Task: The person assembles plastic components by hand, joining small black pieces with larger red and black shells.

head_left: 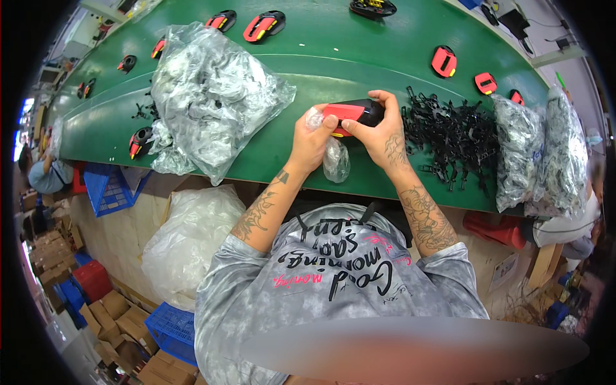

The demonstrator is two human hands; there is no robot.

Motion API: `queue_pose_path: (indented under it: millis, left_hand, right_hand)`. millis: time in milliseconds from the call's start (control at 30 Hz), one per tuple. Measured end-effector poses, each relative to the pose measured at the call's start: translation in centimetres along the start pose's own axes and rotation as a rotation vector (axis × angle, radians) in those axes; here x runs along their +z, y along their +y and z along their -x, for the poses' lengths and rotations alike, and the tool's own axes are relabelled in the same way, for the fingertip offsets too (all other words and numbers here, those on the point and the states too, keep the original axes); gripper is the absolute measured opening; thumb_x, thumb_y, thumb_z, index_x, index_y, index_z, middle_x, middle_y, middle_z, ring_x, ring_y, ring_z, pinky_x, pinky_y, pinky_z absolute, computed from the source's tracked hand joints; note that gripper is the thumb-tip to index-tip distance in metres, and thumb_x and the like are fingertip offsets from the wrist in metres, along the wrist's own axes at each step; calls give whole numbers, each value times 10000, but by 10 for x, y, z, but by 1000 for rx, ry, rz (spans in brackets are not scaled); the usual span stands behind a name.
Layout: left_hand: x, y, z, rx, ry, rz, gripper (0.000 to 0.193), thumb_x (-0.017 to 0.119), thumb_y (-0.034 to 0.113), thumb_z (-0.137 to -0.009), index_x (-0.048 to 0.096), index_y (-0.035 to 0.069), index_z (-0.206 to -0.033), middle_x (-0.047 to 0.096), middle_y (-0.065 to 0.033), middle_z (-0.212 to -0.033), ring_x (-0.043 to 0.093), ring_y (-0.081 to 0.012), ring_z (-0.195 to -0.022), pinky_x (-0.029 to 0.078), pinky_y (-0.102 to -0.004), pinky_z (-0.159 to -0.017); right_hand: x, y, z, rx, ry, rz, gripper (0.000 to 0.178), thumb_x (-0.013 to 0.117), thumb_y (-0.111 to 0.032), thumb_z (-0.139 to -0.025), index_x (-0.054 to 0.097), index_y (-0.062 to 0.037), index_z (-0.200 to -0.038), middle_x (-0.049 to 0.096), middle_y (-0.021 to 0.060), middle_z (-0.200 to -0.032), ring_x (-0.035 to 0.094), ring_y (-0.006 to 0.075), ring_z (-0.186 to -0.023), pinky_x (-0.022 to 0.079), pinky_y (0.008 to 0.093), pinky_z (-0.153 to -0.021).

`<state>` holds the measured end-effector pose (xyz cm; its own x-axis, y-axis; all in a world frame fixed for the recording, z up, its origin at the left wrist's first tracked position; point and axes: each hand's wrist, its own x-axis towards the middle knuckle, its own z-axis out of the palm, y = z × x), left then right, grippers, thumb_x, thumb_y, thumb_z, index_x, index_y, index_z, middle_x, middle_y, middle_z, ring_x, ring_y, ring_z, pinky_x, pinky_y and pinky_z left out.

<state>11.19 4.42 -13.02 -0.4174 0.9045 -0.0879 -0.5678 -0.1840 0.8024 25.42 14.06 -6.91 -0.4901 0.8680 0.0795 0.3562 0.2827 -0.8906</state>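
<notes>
Both my hands hold a red-and-black plastic housing (pixel 364 112), rounded like a computer mouse, over the near edge of the green table. My left hand (pixel 310 141) is closed on its red end, thumb on top. Crumpled clear plastic (pixel 314 119) shows at that hand's fingers, and a small clear bag (pixel 336 162) hangs just below; whether they are one piece I cannot tell. My right hand (pixel 384 131) wraps the black end, its thumb pressing the red part. Right of it lies a heap of small black plastic parts (pixel 449 135). A large clear bag (pixel 212 90) of parts sits to the left.
Similar red-and-black housings (pixel 264 27) are spread along the green table (pixel 359 70). Two full clear bags (pixel 518 151) stand at its right end. Below are a white plastic sack (pixel 192 244), blue crates (pixel 172 330), cardboard boxes (pixel 119 314) and a red stool (pixel 494 229).
</notes>
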Motion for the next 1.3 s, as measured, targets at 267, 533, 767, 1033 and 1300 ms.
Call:
queue_pose_path:
  millis: [267, 533, 767, 1033, 1300]
  left_hand:
    - [17, 21, 13, -112, 46, 274, 291, 624, 206, -1044, 619, -20, -1227, 720, -113, -1108, 718, -194, -973, 599, -362, -886]
    - [30, 55, 29, 186, -106, -226, 387, 730, 272, -996, 602, 21, -1262, 676, -8, -1047, 615, -68, -932, 513, -243, -834]
    - [35, 58, 3, 122, -99, -511, 287, 745, 187, -967, 710, -10, -1173, 735, -37, -1007, 660, -93, -901, 548, -284, -832]
    - [-65, 119, -194, 203, 408, -1302, 456, 723, 379, -889, 756, -70, -957, 748, -283, -964, 747, -341, -862, 569, -448, -757]
    - [38, 99, -258, 361, 203, -1856, 495, 731, 338, -908, 635, 9, -1266, 588, -232, -1337, 663, -444, -1122, 556, -506, -946]
  right_hand:
    - [-19, 0, 3, -73, -181, -299, 550, 811, -115, -857, 528, -14, -1318, 624, 75, -1137, 633, 145, -984, 537, 311, -896]
    - [-28, -23, -4, 87, -202, -820, 361, 752, -70, -925, 557, 2, -1221, 631, 61, -1105, 628, 116, -985, 507, 265, -903]
    - [-46, -21, 2, -95, 18, -519, 343, 711, -86, -959, 552, 2, -1250, 619, 77, -1138, 627, 143, -1030, 504, 280, -903]
    - [-123, -6, 8, 5, -9, -537, 307, 645, -60, -989, 539, 0, -1271, 623, 81, -1079, 651, 145, -910, 518, 264, -781]
    - [-187, 36, 62, 113, 256, -473, 201, 648, -65, -980, 573, -17, -1161, 613, 31, -932, 610, 97, -803, 488, 241, -724]
